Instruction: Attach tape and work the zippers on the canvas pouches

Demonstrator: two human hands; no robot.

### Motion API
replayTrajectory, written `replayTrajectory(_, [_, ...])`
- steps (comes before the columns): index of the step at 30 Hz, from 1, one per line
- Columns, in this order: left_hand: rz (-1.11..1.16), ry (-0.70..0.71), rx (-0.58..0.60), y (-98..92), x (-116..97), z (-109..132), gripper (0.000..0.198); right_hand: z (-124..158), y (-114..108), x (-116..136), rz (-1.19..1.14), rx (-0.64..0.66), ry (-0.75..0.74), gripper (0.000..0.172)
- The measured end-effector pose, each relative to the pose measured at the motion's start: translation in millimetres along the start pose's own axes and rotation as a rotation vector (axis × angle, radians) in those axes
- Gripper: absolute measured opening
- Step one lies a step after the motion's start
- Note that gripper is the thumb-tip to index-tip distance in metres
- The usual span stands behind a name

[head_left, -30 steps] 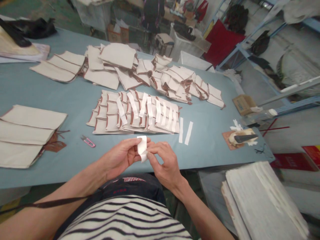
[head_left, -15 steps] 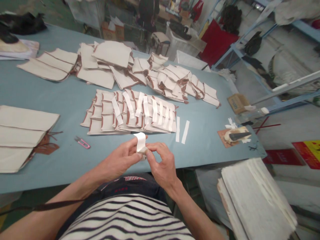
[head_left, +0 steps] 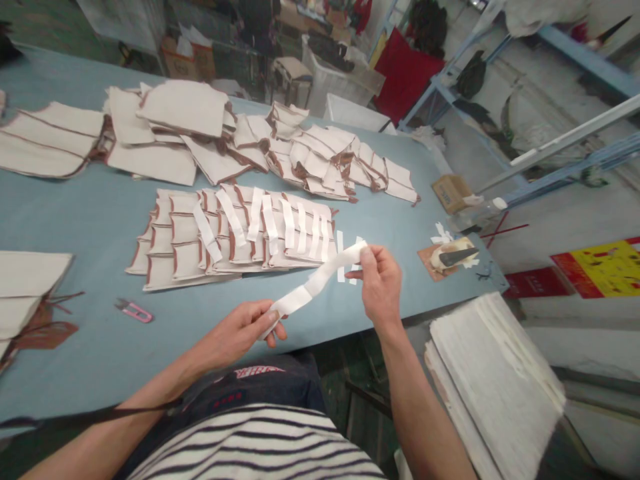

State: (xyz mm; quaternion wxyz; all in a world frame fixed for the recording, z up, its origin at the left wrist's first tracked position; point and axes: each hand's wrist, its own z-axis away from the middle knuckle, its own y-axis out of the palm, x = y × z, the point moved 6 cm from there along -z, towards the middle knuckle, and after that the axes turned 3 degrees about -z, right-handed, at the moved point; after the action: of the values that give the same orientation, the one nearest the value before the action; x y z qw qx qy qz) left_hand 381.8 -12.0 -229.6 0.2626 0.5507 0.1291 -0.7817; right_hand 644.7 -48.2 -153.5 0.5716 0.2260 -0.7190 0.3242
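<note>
A long white strip (head_left: 320, 279) with creases along it stretches between my two hands above the table edge. My left hand (head_left: 255, 325) pinches its lower end between thumb and fingers. The upper end is held by my right hand (head_left: 380, 283), thumb against fingertips. Beyond my hands lies an overlapping row of cream fabric pieces (head_left: 187, 230) with brown edging, and several short white strips (head_left: 270, 225) rest across them. Two more white strips (head_left: 341, 257) lie on the table to the right, partly behind my right hand.
Pink thread snips (head_left: 135, 311) lie left on the blue table (head_left: 110, 360). Heaped cream fabric pieces (head_left: 183, 110) line the far side. A dark-handled tool on a brown pad (head_left: 453, 257) sits at the right end, near a cardboard box (head_left: 451, 193). A white stack (head_left: 495, 380) stands right.
My right hand has moved right and up, drawing the bunched strip out long from my left hand. The view has shifted somewhat to the right.
</note>
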Motion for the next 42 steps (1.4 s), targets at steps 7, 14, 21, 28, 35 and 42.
replayTrajectory(7, [-0.115,-0.042,0.13,26.8,38,-52,0.066,-71,-83,-68,0.11,-0.221,0.109,0.039])
replayTrajectory(14, [-0.287,-0.025,0.083,27.6,63,-85,0.068,-79,-145,-158,0.267,-0.345,0.322,0.027])
replayTrajectory(21, [-0.492,-0.132,-0.116,-15.7,103,-84,0.063,-86,-171,-174,0.345,-0.358,0.297,0.027])
replayTrajectory(28, [-0.685,-0.321,-0.267,-55.4,140,-75,0.035,-104,-160,-144,0.325,-0.328,0.113,0.03])
replayTrajectory(35, [-0.835,-0.407,-0.261,-73.7,147,-73,0.03,-145,-198,-117,0.247,-0.471,0.076,0.04])
replayTrajectory(42, [-1.048,-0.407,-0.344,-80.5,123,-48,0.041,-121,-181,-65,0.204,-0.393,0.038,0.043])
